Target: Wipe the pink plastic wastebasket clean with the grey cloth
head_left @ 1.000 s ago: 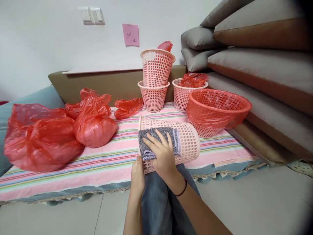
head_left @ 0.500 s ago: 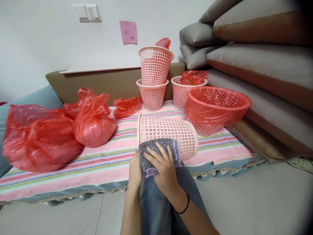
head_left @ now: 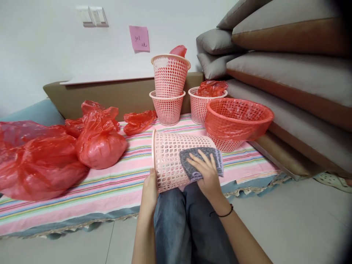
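A pale pink perforated plastic basket [head_left: 170, 157] lies on its side at the edge of the striped cloth, above my knees, its open mouth facing left. My left hand [head_left: 150, 189] grips its rim at the lower left, with the thumb outside and the other fingers hidden. A folded grey cloth with purple edging [head_left: 189, 161] is draped against the basket's side near its base. On top of that cloth my right hand [head_left: 207, 176] lies with fingers spread, pressing it to the basket.
Two stacked pink baskets [head_left: 169, 79] stand behind, beside another basket [head_left: 198, 108] holding red plastic. A red-bagged basin [head_left: 239, 117] sits at the right, near piled cushions [head_left: 288, 73]. Filled red bags [head_left: 100, 143] rest at the left on the striped cloth [head_left: 115, 179].
My right hand has slid the grey cloth rightward along the basket, from near the rim toward the base. My left hand stays at the rim. The view has shifted slightly.
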A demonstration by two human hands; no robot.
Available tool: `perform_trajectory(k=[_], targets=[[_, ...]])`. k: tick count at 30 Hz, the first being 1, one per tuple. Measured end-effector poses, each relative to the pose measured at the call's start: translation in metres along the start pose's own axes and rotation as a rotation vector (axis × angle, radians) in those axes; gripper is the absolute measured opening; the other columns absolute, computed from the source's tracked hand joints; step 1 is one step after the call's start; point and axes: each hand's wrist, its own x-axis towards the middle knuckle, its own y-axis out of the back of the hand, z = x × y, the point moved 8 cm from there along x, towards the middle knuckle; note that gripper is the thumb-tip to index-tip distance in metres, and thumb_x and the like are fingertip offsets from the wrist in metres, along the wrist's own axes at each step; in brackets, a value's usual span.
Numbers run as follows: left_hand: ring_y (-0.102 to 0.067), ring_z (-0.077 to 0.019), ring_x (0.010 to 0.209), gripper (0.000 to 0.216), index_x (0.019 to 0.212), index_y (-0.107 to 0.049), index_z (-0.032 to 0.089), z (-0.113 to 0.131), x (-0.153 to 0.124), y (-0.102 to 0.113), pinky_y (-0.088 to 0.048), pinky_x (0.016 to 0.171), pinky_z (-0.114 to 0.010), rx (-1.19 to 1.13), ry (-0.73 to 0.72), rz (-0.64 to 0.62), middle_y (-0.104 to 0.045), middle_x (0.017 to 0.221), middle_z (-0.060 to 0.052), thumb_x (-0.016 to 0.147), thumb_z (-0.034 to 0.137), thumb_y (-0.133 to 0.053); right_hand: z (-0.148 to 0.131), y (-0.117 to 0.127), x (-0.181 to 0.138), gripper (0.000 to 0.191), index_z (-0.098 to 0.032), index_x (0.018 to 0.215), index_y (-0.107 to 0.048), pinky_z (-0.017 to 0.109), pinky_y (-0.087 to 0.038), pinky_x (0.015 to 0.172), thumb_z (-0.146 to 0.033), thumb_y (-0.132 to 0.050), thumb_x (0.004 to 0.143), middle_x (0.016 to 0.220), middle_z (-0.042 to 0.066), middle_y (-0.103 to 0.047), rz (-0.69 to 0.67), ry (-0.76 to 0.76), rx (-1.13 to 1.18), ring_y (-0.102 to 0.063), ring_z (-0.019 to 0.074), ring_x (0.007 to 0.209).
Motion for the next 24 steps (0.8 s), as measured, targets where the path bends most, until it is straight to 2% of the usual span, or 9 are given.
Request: perform_trajectory(k=[6, 12, 15, 19, 24], targets=[[-0.071, -0.0316, 0.092, 0.081, 0.098, -0.071, 0.006, 0.000, 0.000, 0.002, -0.052, 0.087, -0.043, 0.083, -0.044, 0.013, -0.075, 0.092, -0.018, 0.079, 0.079, -0.041, 0.056, 0.027, -0.011, 0.072, -0.026, 0.128, -0.059, 0.065, -0.017, 0.114, -0.005, -0.039, 0.063, 0.139, 0.002, -0.058, 0.077, -0.178, 0.010, -0.034, 0.0264, 0.142], [-0.067, -0.0304, 0.105, 0.077, 0.096, -0.072, 0.010, 0.006, -0.010, -0.002, -0.050, 0.093, -0.040, 0.088, -0.072, -0.035, -0.075, 0.100, -0.016, 0.079, 0.079, -0.041, 0.084, 0.042, 0.001, 0.064, -0.020, 0.124, -0.064, 0.052, -0.033, 0.114, -0.006, -0.040, 0.066, 0.135, 0.006, -0.061, 0.193, -0.197, 0.089, -0.043, 0.0242, 0.137], [-0.068, -0.0302, 0.099, 0.076, 0.097, -0.072, 0.012, 0.004, -0.015, 0.000, -0.051, 0.090, -0.040, 0.090, -0.067, -0.029, -0.075, 0.095, -0.014, 0.079, 0.079, -0.042, 0.096, 0.045, 0.015, 0.061, -0.015, 0.125, -0.064, 0.049, -0.037, 0.112, -0.007, -0.041, 0.069, 0.132, 0.010, -0.063, 0.220, -0.248, 0.099, -0.052, 0.0249, 0.128], [-0.069, -0.0293, 0.091, 0.075, 0.095, -0.073, 0.013, 0.001, -0.020, 0.003, -0.050, 0.089, -0.040, 0.138, -0.066, 0.004, -0.075, 0.093, -0.013, 0.080, 0.079, -0.040, 0.086, 0.041, 0.031, 0.061, -0.015, 0.122, -0.065, 0.050, -0.038, 0.110, -0.006, -0.041, 0.067, 0.130, 0.010, -0.064, 0.199, -0.278, -0.047, -0.051, 0.0276, 0.129], [-0.067, -0.0284, 0.093, 0.075, 0.094, -0.072, 0.013, 0.000, -0.021, 0.001, -0.048, 0.092, -0.039, 0.152, -0.073, -0.012, -0.075, 0.096, -0.013, 0.083, 0.077, -0.036, 0.039, 0.019, 0.042, 0.067, -0.020, 0.125, -0.063, 0.059, -0.026, 0.115, -0.003, -0.043, 0.063, 0.137, 0.003, -0.060, 0.107, -0.250, -0.179, -0.041, 0.0299, 0.138]])
